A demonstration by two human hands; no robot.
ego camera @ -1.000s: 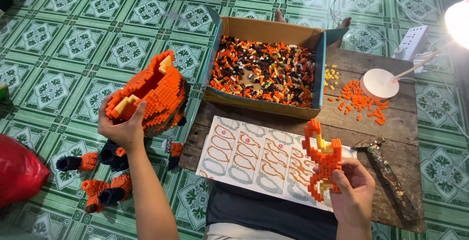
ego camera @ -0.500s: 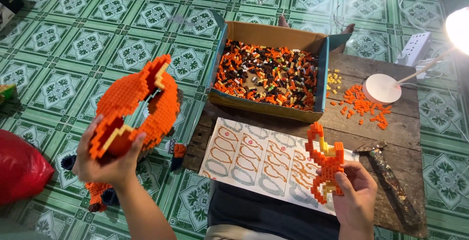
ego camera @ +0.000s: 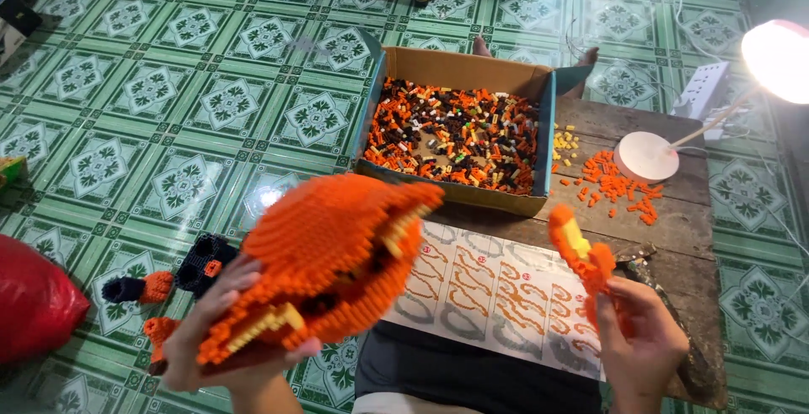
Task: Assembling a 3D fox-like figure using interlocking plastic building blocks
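The left hand (ego camera: 215, 334) had its grip clenched under a big orange brick model (ego camera: 324, 262), blurred, at seven o'clock, while the right hand (ego camera: 640, 347) grasped a small orange brick piece (ego camera: 581, 258) at four o'clock. Below lay a dark wooden table (ego camera: 666, 220) on a green patterned tile floor (ego camera: 152, 94). At twelve o'clock a cardboard box (ego camera: 459, 69) held loose orange, black and yellow bricks.

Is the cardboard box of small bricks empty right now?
No, the open cardboard box on the wooden board is covered across its bottom with loose orange, black and pale small bricks.
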